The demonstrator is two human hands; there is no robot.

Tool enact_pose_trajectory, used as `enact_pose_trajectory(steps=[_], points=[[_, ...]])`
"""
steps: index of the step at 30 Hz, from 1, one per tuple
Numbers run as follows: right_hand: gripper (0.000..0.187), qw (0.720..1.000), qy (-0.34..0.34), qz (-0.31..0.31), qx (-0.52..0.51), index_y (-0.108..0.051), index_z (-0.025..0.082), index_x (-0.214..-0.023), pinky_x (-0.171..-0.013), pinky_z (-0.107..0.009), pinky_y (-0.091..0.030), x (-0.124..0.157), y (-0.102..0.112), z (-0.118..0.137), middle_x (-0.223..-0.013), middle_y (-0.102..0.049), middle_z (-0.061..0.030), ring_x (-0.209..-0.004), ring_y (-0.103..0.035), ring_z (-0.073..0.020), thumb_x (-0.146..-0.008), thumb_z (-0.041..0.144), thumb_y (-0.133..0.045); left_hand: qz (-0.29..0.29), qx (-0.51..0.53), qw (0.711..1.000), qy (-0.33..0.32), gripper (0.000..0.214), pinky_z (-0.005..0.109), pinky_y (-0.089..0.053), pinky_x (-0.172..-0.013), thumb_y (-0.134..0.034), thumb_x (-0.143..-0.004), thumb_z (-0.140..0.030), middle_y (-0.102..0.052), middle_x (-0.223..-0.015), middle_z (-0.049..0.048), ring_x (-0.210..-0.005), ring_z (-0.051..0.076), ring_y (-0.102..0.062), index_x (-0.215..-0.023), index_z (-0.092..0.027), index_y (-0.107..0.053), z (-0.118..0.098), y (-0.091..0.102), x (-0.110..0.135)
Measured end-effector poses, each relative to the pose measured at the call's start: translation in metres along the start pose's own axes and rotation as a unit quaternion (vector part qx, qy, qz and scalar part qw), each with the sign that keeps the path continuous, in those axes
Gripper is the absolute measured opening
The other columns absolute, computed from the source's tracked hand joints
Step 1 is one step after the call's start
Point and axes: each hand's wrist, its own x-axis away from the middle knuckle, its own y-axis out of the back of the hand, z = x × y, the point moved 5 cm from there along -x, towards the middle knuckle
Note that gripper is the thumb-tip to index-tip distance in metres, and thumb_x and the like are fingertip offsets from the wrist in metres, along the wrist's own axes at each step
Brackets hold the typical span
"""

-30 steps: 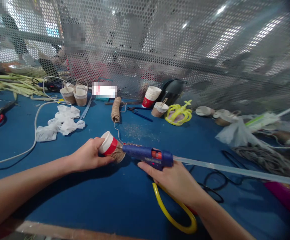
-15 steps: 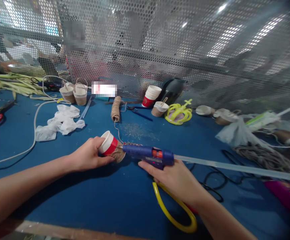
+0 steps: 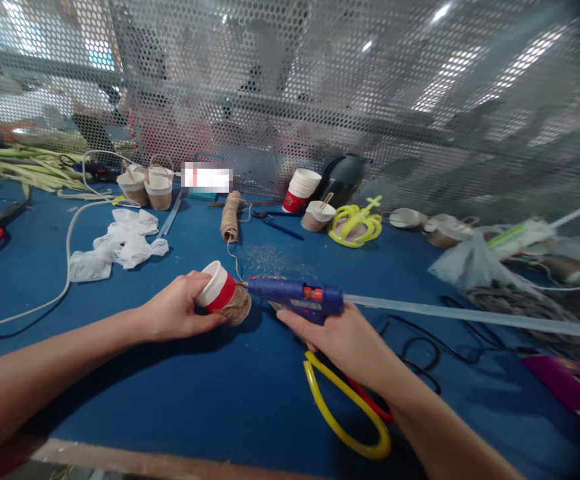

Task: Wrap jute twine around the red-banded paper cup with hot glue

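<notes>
My left hand [image 3: 177,313] is closed around a red and white paper cup [image 3: 217,290] lying tilted on the blue table [image 3: 195,393], its lower part wrapped in brown twine [image 3: 237,308]. My right hand [image 3: 345,343] grips a blue hot glue gun [image 3: 295,297] with a long clear glue stick [image 3: 470,315] sticking out behind. The gun's nozzle touches the twine wrap on the cup. A strand of twine runs from the cup to a twine spool [image 3: 230,217] further back.
Yellow-handled scissors [image 3: 345,413] lie under my right wrist. White crumpled plastic [image 3: 120,243], twine-wrapped cups [image 3: 147,188], a cup stack [image 3: 299,190], a yellow crown [image 3: 355,223], plastic bags [image 3: 475,263] and black cables [image 3: 420,353] lie around. A perforated metal screen [image 3: 320,87] closes the back.
The glue gun and my right hand have lifted slightly and shifted a little left along the cup's twine wrap. My left hand keeps the cup in place.
</notes>
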Motion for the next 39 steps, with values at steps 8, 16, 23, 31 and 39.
enact_pose_trajectory(steps=[8, 16, 23, 31, 39], points=[[0.017, 0.999, 0.029, 0.013, 0.007, -0.063, 0.017, -0.074, -0.048, -0.022, -0.045, 0.0057, -0.0001, 0.0027, -0.051, -0.054, 0.0027, -0.046, -0.047, -0.0100, -0.073, 0.033, -0.056, 0.000, 0.011, 1.000, 0.005, 0.017, 0.024, -0.043, -0.067, -0.057, -0.073, -0.028, -0.063, -0.077, 0.0043, -0.070, 0.014, -0.056, -0.078, -0.012, -0.061, -0.0005, 0.0000, -0.0007], [0.016, 1.000, 0.014, 0.000, 0.016, -0.059, 0.018, -0.065, -0.042, -0.022, -0.044, 0.0016, 0.0011, 0.0005, -0.043, -0.046, 0.0049, -0.040, -0.046, -0.0097, -0.073, 0.032, -0.056, 0.001, 0.016, 1.000, 0.015, 0.015, 0.025, -0.044, -0.068, -0.058, -0.071, -0.026, -0.063, -0.078, 0.0049, -0.072, 0.015, -0.056, -0.077, -0.012, -0.061, 0.0008, -0.0004, -0.0003], [0.021, 1.000, 0.016, -0.010, 0.020, -0.058, 0.018, -0.062, -0.045, -0.023, -0.045, 0.0025, 0.0020, 0.0010, -0.044, -0.048, 0.0041, -0.043, -0.047, -0.0106, -0.073, 0.035, -0.056, -0.009, 0.017, 1.000, 0.010, 0.014, 0.023, -0.044, -0.066, -0.058, -0.071, -0.026, -0.063, -0.076, 0.0038, -0.070, 0.014, -0.056, -0.077, -0.013, -0.061, -0.0001, 0.0006, -0.0003], [0.019, 0.999, 0.026, 0.012, 0.039, -0.061, 0.017, -0.068, -0.048, -0.023, -0.045, 0.0058, -0.0003, -0.0005, -0.049, -0.054, 0.0027, -0.047, -0.048, -0.0106, -0.073, 0.035, -0.056, -0.001, 0.012, 1.000, 0.014, 0.016, 0.023, -0.044, -0.065, -0.057, -0.072, -0.028, -0.062, -0.076, 0.0033, -0.070, 0.014, -0.056, -0.077, -0.013, -0.061, 0.0006, -0.0001, 0.0003], [0.019, 0.999, 0.034, -0.007, 0.035, -0.061, 0.017, -0.068, -0.043, -0.023, -0.045, 0.0027, 0.0007, 0.0019, -0.044, -0.048, 0.0042, -0.041, -0.047, -0.0102, -0.074, 0.033, -0.055, -0.004, 0.007, 1.000, 0.003, 0.015, 0.024, -0.044, -0.067, -0.057, -0.071, -0.027, -0.063, -0.078, 0.0045, -0.072, 0.015, -0.057, -0.076, -0.013, -0.061, -0.0007, 0.0008, -0.0007]])
